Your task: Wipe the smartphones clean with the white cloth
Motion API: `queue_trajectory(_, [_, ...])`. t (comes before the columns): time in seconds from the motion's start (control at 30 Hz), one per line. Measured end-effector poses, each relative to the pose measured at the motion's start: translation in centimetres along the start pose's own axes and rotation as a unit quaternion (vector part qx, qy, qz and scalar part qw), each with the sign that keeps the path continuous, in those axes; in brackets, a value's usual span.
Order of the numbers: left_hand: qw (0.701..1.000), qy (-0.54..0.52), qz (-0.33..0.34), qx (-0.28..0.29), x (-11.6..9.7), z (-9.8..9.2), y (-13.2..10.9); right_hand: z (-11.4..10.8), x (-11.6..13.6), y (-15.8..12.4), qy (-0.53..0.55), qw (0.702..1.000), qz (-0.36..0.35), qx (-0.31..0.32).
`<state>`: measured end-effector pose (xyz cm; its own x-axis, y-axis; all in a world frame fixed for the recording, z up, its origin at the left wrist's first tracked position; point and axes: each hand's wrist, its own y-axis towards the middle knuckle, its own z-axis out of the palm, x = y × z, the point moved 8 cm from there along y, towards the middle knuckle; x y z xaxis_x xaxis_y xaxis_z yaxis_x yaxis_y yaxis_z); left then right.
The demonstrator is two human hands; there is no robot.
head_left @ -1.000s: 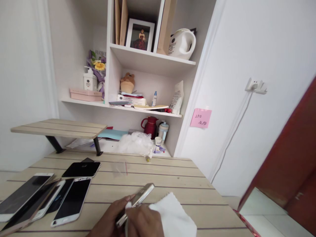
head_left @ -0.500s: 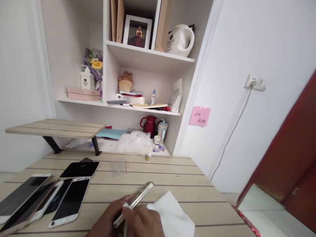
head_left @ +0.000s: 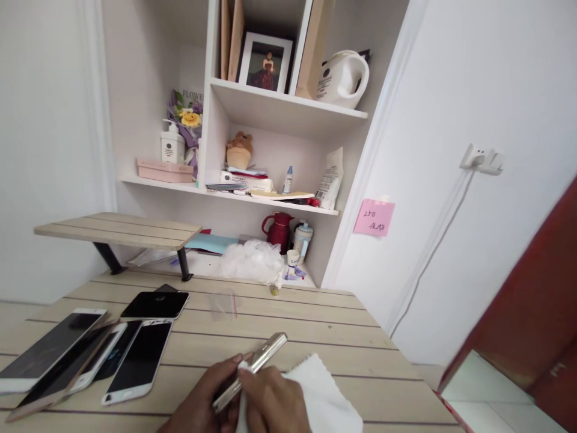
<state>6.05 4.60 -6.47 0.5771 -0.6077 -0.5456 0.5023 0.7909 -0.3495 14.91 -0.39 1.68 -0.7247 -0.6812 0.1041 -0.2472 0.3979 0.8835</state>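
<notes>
My left hand (head_left: 205, 394) is closed round a slim phone (head_left: 270, 350) with a shiny gold-silver edge. The phone is tilted on its side, its edge facing up and its upper end pointing away to the right. My right hand (head_left: 277, 400) is closed in a pinch on a white cloth (head_left: 322, 397). A small white tip of it shows at the phone's edge, between the thumb and fingers. More of the cloth, with a zigzag border, spreads on the table to the right of that hand. The phone's faces are mostly hidden by my hands.
Several phones (head_left: 139, 364) lie at the left of the slatted table (head_left: 360, 352), some overlapping. A clear zip bag (head_left: 220, 304) and a tiny bottle (head_left: 276, 288) are farther back. A raised wooden stand (head_left: 119, 230) is at back left. Shelves (head_left: 288, 99) rise behind.
The view has shifted slightly, so everything sits a little farther right. Both hands keep their hold; the right hand's fingers have moved slightly along the phone's edge, and more white cloth shows beneath.
</notes>
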Motion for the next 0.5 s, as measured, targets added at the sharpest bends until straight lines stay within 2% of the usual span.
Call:
queue_trajectory(0.1, [0.997, 0.059, 0.057, 0.006, -0.7, -0.5, 0.6, -0.8, -2.4, 0.6, 0.052, 0.997, 0.048, -0.002])
queue_trajectory(0.17, [0.995, 0.069, 0.067, -0.012, -0.9, -0.8, 0.8, -1.1, -3.2, 0.6, 0.067, 0.995, 0.075, -0.02])
queue_trajectory(0.23, [0.996, 0.054, 0.062, -0.034, -0.9, -0.9, 0.7, -0.9, -2.5, 0.3, 0.043, 0.996, 0.071, -0.026])
queue_trajectory(0.37, [0.999, -0.005, 0.007, -0.049, 0.1, -1.1, 0.5, 0.4, 0.6, -0.2, -0.023, 1.0, -0.012, 0.017])
queue_trajectory(0.43, [0.999, 0.019, 0.029, -0.041, -0.1, -1.2, 0.7, 0.3, 0.3, 0.0, -0.002, 1.0, -0.004, 0.024])
queue_trajectory(0.5, [0.996, 0.049, 0.072, -0.023, -0.6, -1.3, 0.9, -0.2, -0.9, 0.4, 0.048, 0.998, 0.032, 0.014])
